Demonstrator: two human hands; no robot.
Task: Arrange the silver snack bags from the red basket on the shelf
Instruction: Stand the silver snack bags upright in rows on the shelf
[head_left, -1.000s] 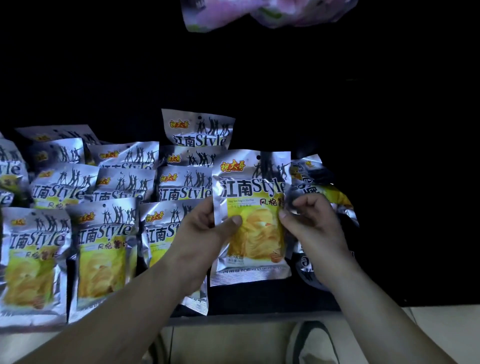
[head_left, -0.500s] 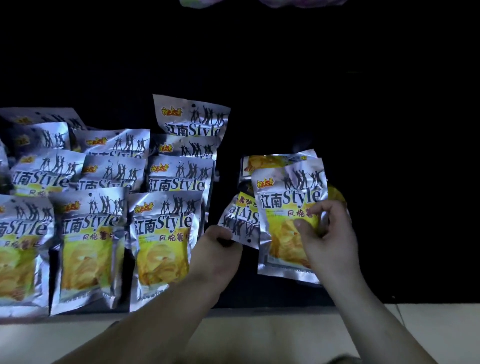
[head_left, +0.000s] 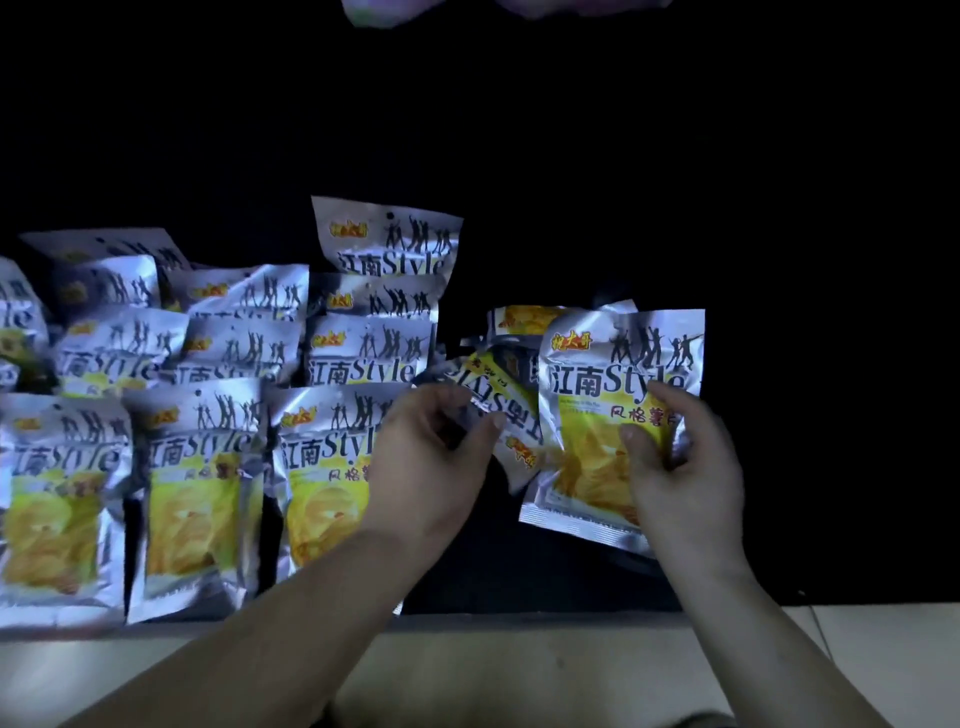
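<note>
Right hand: the right hand (head_left: 685, 467) gripped the upright silver foil snack bag (head_left: 618, 395), thumb across its yellow printed panel and fingers curled round its right side.
Left hand: the left hand (head_left: 431, 457) pinched one end of the inverted silver foil snack bag (head_left: 493, 405), which lay tilted with its print upside down.
Held bags: both sat near the front edge of the dark shelf (head_left: 779, 467), about midway along it, and overlapped each other.
Loose stock: more loose silver foil bags (head_left: 524, 319) lay crumpled just behind the two held bags, partly hidden by them.
Arranged stock: the arranged silver foil snack bags (head_left: 332, 467) stood in overlapping rows from the middle of the shelf to its left edge, print facing forward.
Red basket: not in view.
Step in hand (judgement): a new column was probably being started to the right of the rows.
Fault 1: the inverted bag could be shelved upside down if it was not turned first.
Fault 2: the left forearm lay across the nearest front-row bag, so a sideways move could drag that bag out of line.
Fault 3: smooth foil could slip from a light pinch and fall past the front edge.
</note>
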